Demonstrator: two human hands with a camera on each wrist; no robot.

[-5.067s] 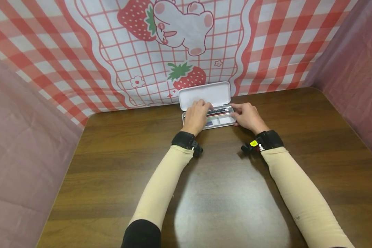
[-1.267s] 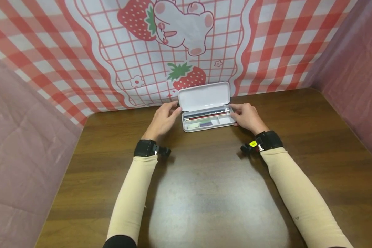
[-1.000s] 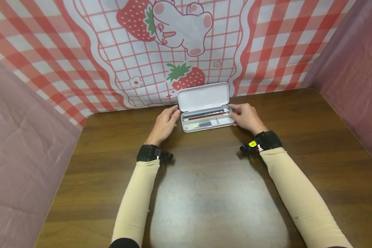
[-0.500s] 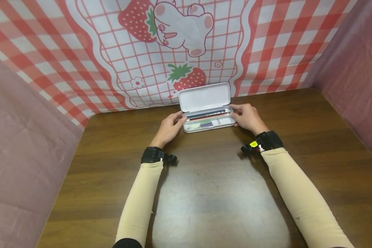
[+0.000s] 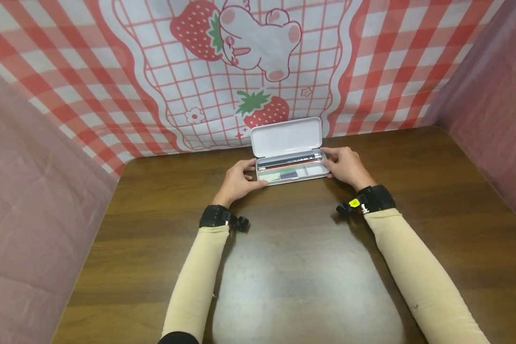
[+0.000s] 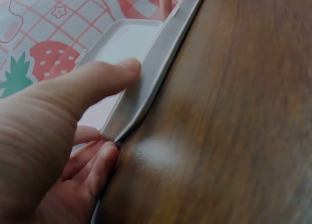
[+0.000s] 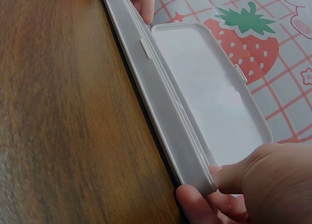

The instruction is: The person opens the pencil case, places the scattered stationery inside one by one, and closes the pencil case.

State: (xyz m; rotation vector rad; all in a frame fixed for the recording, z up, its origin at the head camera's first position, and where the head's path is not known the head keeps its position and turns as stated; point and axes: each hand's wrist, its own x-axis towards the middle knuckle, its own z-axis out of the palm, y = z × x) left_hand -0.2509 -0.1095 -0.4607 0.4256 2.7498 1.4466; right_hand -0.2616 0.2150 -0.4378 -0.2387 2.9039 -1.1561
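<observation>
A white pencil case (image 5: 298, 180) stands at the back of the table, its lid (image 5: 285, 137) raised and leaning back. Several pencils (image 5: 290, 161), dark and red, lie side by side in its rear part. In front of them are a pale green piece (image 5: 268, 177) and a small purple block (image 5: 289, 175) of unclear kind. My left hand (image 5: 236, 182) grips the left end, thumb on the front wall and fingers at the corner. The right end is pinched by my right hand (image 5: 347, 167), thumb at the rim and fingers around the outside.
The brown wooden table (image 5: 309, 267) stretches toward me. A red-and-white checked cloth (image 5: 382, 71) with strawberries hangs right behind the lid. Pink cloths (image 5: 486, 110) hang at both sides.
My left hand came out of the case, went to its left side, then slid forward to grip the front-left corner. The right hand kept its hold at the right end.
</observation>
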